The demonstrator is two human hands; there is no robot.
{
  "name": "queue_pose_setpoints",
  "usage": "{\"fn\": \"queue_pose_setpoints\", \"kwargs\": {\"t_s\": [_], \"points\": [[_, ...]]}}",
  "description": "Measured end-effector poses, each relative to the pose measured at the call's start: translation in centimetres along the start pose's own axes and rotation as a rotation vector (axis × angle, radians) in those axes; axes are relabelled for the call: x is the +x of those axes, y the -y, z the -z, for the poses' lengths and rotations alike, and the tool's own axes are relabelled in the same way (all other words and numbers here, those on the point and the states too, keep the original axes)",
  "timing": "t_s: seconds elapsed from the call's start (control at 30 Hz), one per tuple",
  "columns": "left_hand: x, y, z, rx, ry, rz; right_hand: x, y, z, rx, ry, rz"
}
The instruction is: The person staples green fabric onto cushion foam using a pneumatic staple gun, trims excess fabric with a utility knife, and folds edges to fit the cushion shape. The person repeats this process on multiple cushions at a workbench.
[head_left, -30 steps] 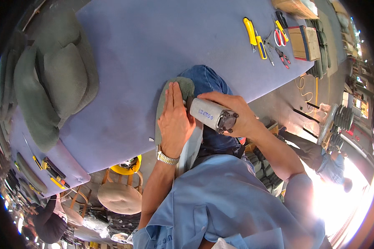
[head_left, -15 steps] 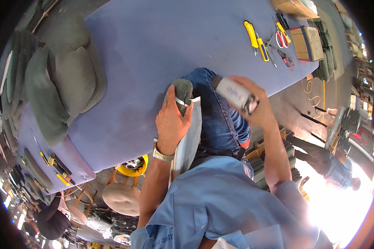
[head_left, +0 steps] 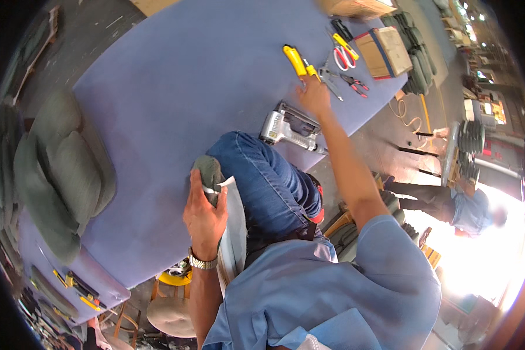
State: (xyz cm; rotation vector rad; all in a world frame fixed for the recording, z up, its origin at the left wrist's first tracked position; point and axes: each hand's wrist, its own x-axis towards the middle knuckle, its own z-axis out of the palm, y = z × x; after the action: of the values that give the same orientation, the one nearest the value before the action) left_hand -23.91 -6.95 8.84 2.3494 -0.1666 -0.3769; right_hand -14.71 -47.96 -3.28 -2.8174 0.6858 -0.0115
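My left hand [head_left: 205, 220] is closed around a dark green fabric-covered pad [head_left: 207, 168], with a pale strip across it. A white and grey flap [head_left: 233, 213] hangs from the pad toward my lap, beside my bent knee. Far out on the table, my right hand [head_left: 315, 96] has its fingers on a yellow-handled screwdriver [head_left: 311, 71], most of which the hand covers. Right beside that handle lies a yellow utility knife [head_left: 294, 60]. A silver and black staple gun [head_left: 290, 128] rests on the table between my knee and my right forearm.
Red-handled scissors [head_left: 344, 58], red-and-black pliers [head_left: 354, 84] and a cardboard box [head_left: 383, 52] are at the table's far right. Green padded cushions [head_left: 76, 163] lie at left. A padded stool [head_left: 170, 317] stands below the table edge. Another person [head_left: 469, 207] is off to the right.
My right hand has let go of the staple gun, which now lies on the table, and has reached out to the screwdriver. My left hand still holds the pad.
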Motion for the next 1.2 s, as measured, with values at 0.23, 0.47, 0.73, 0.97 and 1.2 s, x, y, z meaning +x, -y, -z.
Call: {"fn": "queue_pose_setpoints", "kwargs": {"t_s": [0.23, 0.47, 0.73, 0.97, 1.2], "points": [[0.8, 3.5, 3.2, -0.69, 0.074, 0.184, 6.7, -1.8, -2.7, -0.178, 0.097, -0.188], [0.2, 6.9, 6.0, -0.865, -0.153, 0.29, 0.9, 7.4, 5.7, 0.28, 0.036, 0.362], [3.4, -3.8, 13.6, -0.368, -0.036, -0.279, -12.2, 23.1, 17.4, 0.356, -0.175, 1.21], [-1.5, -2.4, 13.9, -0.58, 0.055, 0.09, -18.8, 25.2, 20.7, 0.815, 0.057, 0.767], [-5.3, -1.6, 10.9, -0.543, -0.149, 0.039, -26.2, 20.2, 10.3, 0.743, 0.401, 0.287]]}}
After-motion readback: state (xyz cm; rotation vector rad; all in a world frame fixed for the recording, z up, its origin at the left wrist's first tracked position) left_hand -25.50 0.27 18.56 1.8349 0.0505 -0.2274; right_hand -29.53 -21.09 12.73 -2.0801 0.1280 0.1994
